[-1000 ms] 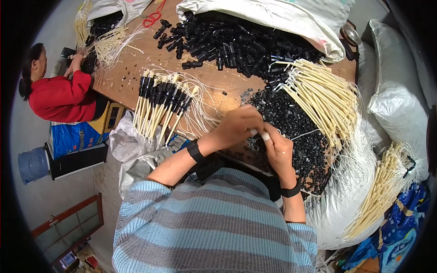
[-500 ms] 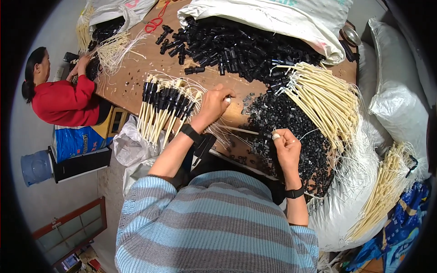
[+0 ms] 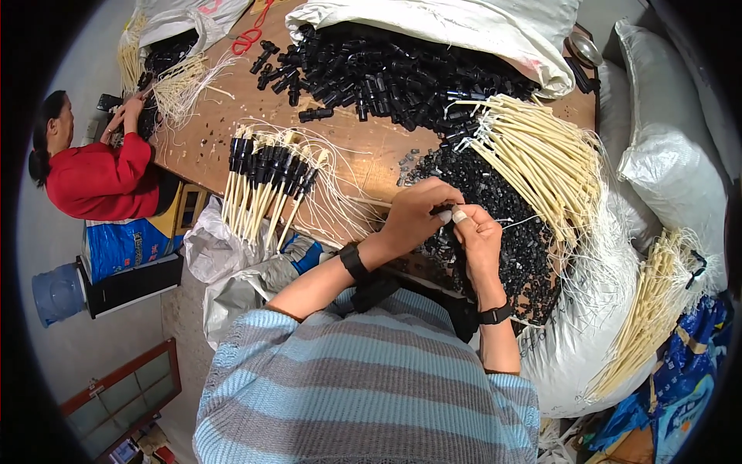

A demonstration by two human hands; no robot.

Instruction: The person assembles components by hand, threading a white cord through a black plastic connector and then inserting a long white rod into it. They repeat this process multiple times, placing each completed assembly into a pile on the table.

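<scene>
My left hand [image 3: 419,216] and my right hand [image 3: 482,240] meet fingertip to fingertip over the near edge of a heap of small black plastic pieces [image 3: 495,174]. Both are closed in a pinch. A small black part [image 3: 439,209] shows between their fingertips, partly covered. From behind my left hand a thin cream stick [image 3: 368,202] pokes out leftward. A white string [image 3: 516,223] runs off to the right from my right hand. On the left lies a bunch of cream sticks with black fittings [image 3: 267,166] on their upper ends, strings trailing.
Larger black fittings [image 3: 402,77] spill from a white sack [image 3: 464,27] at the back. Plain cream sticks [image 3: 533,158] with strings lie right of the heap. Red scissors [image 3: 249,39] lie far left. A co-worker in a red top [image 3: 104,178] sits at the table's left end.
My left hand has come right and down from the table's middle to meet my right hand. The view has shifted a little.
</scene>
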